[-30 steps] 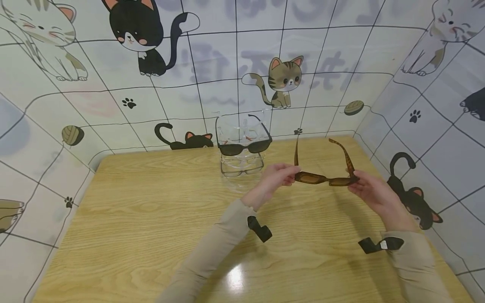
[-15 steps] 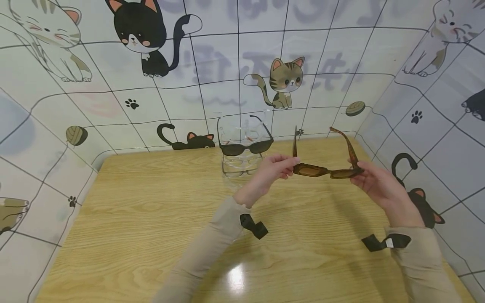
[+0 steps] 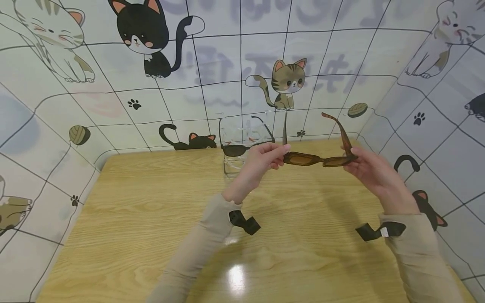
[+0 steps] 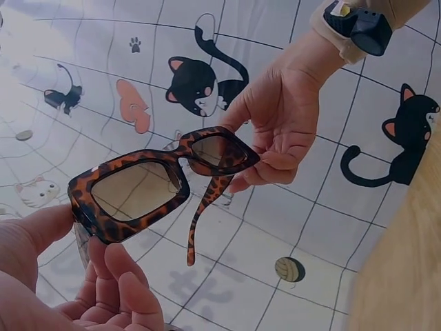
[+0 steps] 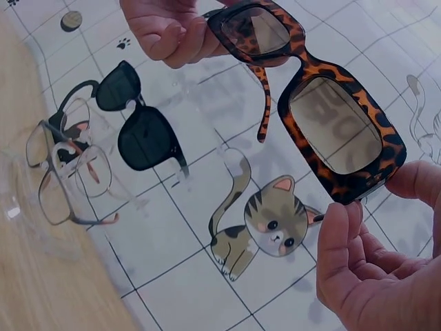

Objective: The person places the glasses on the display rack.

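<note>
Both hands hold a pair of tortoiseshell sunglasses above the table, its temples unfolded and pointing toward the back wall. My left hand pinches the left end of the frame between thumb and fingers. The opposite end, at the hinge, is pinched by my right hand. Brown rectangular lenses show in the left wrist view. Behind my left hand, black sunglasses sit on a clear stand, above thin metal-framed eyeglasses. In the head view my left hand hides part of both.
The wooden table meets a wall covering with printed cats and grid lines at the back and sides. Black wrist cameras are strapped over both beige sleeves.
Both hands have raised the tortoiseshell sunglasses and shifted them slightly left. My left hand now overlaps more of the eyewear on the stand.
</note>
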`<move>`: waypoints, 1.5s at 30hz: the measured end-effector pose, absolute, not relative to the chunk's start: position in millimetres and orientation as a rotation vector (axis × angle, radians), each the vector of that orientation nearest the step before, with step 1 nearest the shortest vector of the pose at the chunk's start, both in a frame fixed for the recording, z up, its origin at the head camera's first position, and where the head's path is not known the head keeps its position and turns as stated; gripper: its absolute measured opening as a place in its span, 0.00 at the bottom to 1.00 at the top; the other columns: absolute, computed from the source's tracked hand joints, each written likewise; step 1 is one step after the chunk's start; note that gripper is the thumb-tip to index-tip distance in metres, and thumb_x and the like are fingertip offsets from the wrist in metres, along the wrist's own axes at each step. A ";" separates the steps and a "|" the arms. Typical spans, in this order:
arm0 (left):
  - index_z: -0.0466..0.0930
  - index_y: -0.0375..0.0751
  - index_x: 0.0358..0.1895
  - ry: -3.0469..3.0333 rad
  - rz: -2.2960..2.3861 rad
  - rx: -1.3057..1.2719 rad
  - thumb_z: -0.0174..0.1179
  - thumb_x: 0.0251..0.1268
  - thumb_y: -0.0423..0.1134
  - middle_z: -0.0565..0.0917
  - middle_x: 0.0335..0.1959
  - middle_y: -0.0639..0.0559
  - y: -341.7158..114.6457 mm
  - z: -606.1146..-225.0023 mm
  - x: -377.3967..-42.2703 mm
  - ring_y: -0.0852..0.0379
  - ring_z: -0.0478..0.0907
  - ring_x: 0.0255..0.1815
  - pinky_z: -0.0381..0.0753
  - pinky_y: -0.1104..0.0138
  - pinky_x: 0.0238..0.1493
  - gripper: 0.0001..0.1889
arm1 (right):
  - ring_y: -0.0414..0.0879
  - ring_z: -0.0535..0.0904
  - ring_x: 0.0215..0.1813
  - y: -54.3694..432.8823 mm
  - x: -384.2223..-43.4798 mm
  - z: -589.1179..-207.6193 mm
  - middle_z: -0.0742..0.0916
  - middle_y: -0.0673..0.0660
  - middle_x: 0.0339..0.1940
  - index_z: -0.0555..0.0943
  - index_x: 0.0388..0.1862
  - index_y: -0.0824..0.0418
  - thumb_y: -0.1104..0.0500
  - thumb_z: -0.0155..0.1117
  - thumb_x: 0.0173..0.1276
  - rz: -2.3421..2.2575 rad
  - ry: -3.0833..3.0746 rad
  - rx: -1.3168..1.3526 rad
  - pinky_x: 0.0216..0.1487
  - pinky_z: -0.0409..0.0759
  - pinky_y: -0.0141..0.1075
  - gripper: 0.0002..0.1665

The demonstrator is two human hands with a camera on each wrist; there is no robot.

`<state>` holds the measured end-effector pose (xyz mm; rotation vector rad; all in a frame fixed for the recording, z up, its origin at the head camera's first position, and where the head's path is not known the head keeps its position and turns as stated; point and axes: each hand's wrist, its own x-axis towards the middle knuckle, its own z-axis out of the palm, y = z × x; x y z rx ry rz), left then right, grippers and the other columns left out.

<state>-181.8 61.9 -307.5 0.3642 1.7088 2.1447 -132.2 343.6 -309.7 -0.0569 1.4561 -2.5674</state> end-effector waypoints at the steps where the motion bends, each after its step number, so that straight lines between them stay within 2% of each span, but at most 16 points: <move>1: 0.79 0.33 0.37 1.714 2.153 0.360 0.60 0.64 0.38 0.77 0.22 0.55 59.1 -305.6 -182.3 0.61 0.74 0.24 0.74 0.72 0.28 0.09 | 0.46 0.80 0.37 340.9 -134.4 -307.5 0.83 0.56 0.41 0.83 0.42 0.66 0.67 0.46 0.73 -2.563 1.462 -0.069 0.40 0.80 0.34 0.15; 7: 0.79 0.29 0.43 1.742 2.184 0.345 0.59 0.65 0.38 0.77 0.21 0.55 42.5 -295.9 -185.6 0.60 0.74 0.25 0.74 0.72 0.30 0.13 | 0.46 0.80 0.36 325.1 -147.8 -295.6 0.83 0.55 0.41 0.83 0.42 0.66 0.68 0.47 0.72 -2.547 1.478 -0.117 0.39 0.80 0.34 0.15; 10: 0.79 0.31 0.43 1.736 2.207 0.323 0.59 0.65 0.39 0.77 0.23 0.54 34.9 -293.0 -187.8 0.59 0.74 0.26 0.74 0.72 0.30 0.12 | 0.46 0.79 0.36 317.2 -154.4 -290.1 0.83 0.56 0.40 0.83 0.42 0.66 0.67 0.49 0.72 -2.541 1.471 -0.101 0.39 0.79 0.34 0.14; 16: 0.79 0.34 0.37 1.710 2.294 0.330 0.58 0.65 0.37 0.76 0.26 0.53 22.0 -287.2 -190.2 0.58 0.72 0.26 0.73 0.72 0.30 0.08 | 0.46 0.78 0.35 300.5 -164.8 -280.3 0.83 0.56 0.42 0.83 0.41 0.66 0.67 0.50 0.71 -2.538 1.472 -0.097 0.39 0.79 0.33 0.13; 22: 0.78 0.38 0.33 1.683 2.379 0.267 0.58 0.65 0.35 0.75 0.22 0.54 8.9 -281.1 -193.8 0.60 0.73 0.23 0.72 0.73 0.27 0.05 | 0.45 0.78 0.35 282.3 -177.5 -274.2 0.83 0.56 0.38 0.84 0.39 0.64 0.66 0.53 0.70 -2.507 1.556 -0.075 0.39 0.79 0.32 0.11; 33: 0.78 0.42 0.25 1.639 2.496 0.171 0.59 0.65 0.37 0.73 0.20 0.54 -18.1 -281.2 -205.5 0.58 0.71 0.22 0.69 0.70 0.28 0.09 | 0.45 0.78 0.36 251.8 -202.5 -267.7 0.83 0.56 0.35 0.83 0.36 0.63 0.64 0.58 0.68 -2.470 1.573 -0.018 0.38 0.79 0.32 0.07; 45: 0.78 0.42 0.23 1.552 2.566 0.047 0.59 0.65 0.38 0.71 0.22 0.54 -38.6 -288.7 -221.2 0.58 0.69 0.22 0.66 0.72 0.27 0.11 | 0.44 0.78 0.34 225.4 -229.5 -273.7 0.81 0.56 0.33 0.82 0.35 0.61 0.63 0.60 0.67 -2.435 1.644 0.085 0.38 0.80 0.32 0.04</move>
